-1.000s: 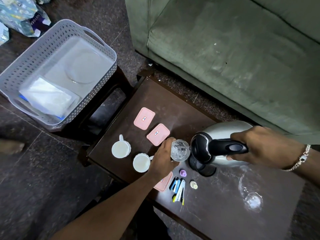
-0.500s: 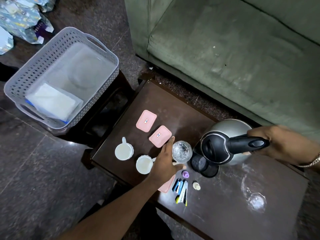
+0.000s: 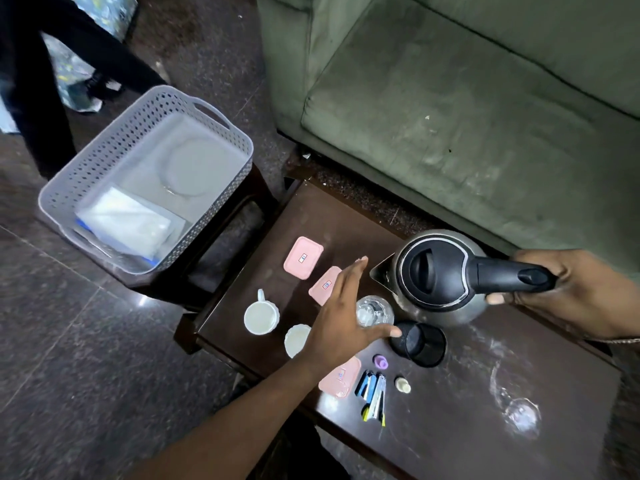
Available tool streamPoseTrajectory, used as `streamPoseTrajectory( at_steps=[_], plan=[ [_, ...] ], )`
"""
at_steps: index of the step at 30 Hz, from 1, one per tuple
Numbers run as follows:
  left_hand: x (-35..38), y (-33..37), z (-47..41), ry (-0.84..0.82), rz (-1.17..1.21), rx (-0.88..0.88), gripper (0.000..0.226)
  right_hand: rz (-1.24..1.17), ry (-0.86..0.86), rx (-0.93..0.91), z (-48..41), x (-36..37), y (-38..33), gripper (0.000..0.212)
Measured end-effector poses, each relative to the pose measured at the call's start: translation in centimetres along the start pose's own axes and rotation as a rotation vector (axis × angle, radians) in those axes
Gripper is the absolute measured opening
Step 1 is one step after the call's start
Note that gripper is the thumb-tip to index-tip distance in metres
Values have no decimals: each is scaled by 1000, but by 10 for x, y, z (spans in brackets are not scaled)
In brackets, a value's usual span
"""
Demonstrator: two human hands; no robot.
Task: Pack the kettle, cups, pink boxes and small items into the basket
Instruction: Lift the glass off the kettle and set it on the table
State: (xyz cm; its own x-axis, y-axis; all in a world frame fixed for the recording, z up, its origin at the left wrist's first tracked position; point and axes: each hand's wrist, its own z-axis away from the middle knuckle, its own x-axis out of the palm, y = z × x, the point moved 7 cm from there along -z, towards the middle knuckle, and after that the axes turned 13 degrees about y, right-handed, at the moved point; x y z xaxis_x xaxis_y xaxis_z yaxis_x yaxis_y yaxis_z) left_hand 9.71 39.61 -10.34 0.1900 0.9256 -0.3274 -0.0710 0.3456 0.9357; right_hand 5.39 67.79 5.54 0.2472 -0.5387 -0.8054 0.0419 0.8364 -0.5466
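**Anchor:** Dark, glossy wood, that low table (image 3: 450,427), smeared with pale streaks, and a worn green sofa (image 3: 467,109) behind it. What's hard to read?

**Analyst:** Plenty. Someone's dark trouser legs (image 3: 38,98) are cut off at the top left. The left hand (image 3: 343,320) covers part of a clear glass (image 3: 375,311) and the edge of one white cup (image 3: 296,339); a pink box (image 3: 341,377) pokes out from under the wrist.

**Anchor:** And the kettle?

**Analyst:** Brushed steel belly, black plastic lid: the kettle (image 3: 433,275) sits in the right hand (image 3: 575,292), fingers closed around its black handle, just beside its round black base (image 3: 420,342). Whether it's lifted clear, can't tell.

**Anchor:** Left hand's doing what?

**Analyst:** Spread flat, fingers apart, gripping nothing, above the glass.

**Anchor:** Everything else?

**Analyst:** Another white cup (image 3: 260,317), two flat pink boxes (image 3: 303,258) (image 3: 325,285), a purple cap (image 3: 380,362), sachets (image 3: 372,393). The perforated grey basket (image 3: 86,174) stands well apart on a stool, a white packet (image 3: 124,223) inside
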Motion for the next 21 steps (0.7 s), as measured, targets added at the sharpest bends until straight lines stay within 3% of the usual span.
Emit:
streamPoseTrajectory(
  at_steps=[2, 6, 10, 14, 21],
  plan=[
    [-10, 10, -7, 16, 33, 33, 122, -91, -29, 25, 7, 19, -24, 57],
    [-37, 21, -19, 82, 99, 60, 126, -77, 150, 7, -16, 19, -59, 57],
    [-76, 24, -30, 129, 128, 81, 127, -248, 137, -32, -29, 36, -92, 49],
    [-130, 29, -49, 182, 159, 82, 123, -373, 154, -31, -58, 42, -136, 37],
    [-251, 69, -97, 290, 130, 237, 112, -563, 230, -131, -128, 46, -220, 39]
  ],
)
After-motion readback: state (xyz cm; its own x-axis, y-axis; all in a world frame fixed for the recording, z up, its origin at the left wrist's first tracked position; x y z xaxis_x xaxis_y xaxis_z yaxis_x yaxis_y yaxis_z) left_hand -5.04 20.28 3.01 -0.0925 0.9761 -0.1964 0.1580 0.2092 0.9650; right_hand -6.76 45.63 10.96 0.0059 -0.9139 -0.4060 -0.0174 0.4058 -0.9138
